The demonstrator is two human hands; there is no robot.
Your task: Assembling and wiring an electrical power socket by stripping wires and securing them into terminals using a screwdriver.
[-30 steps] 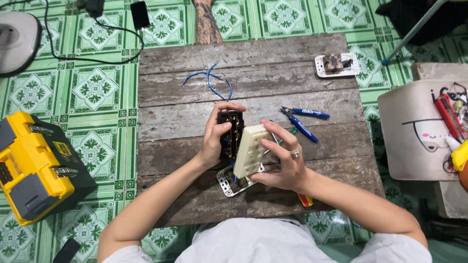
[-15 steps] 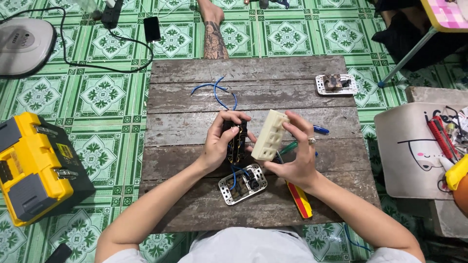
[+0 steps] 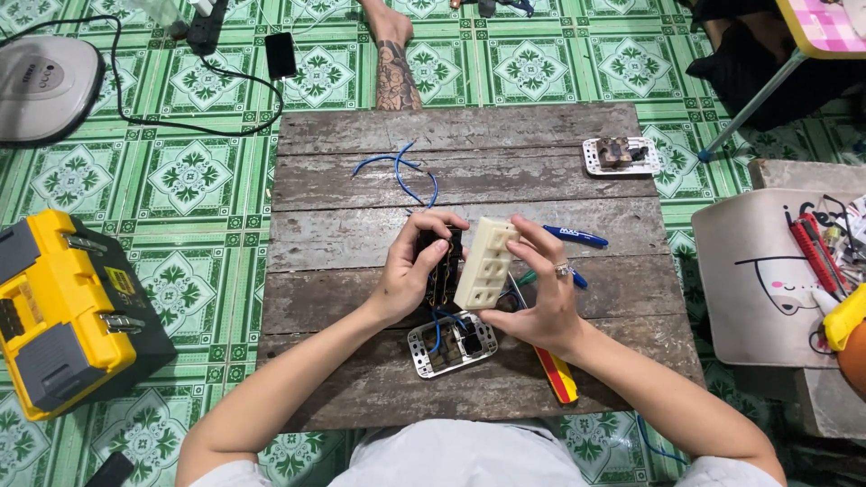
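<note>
Cream socket cover (image 3: 485, 263) in right hand (image 3: 539, 298), beside left hand (image 3: 410, 271)

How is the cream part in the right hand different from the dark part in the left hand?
The cream socket strip is pale and smooth-faced; the dark module is nearly black. The right hand holds the cream strip by its edges, tilted, while the left hand wraps around the dark module. Blue wires hang below the dark module, not the cream strip. Both are held above the wooden board.

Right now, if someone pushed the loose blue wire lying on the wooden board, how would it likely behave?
The blue wire lies in loose curves, so it is probably bendy rather than stiff. It looks thin, so likely light, sliding easily on the wooden board. It lies flat beyond the left hand and right hand, unlikely to roll or tip.
</note>
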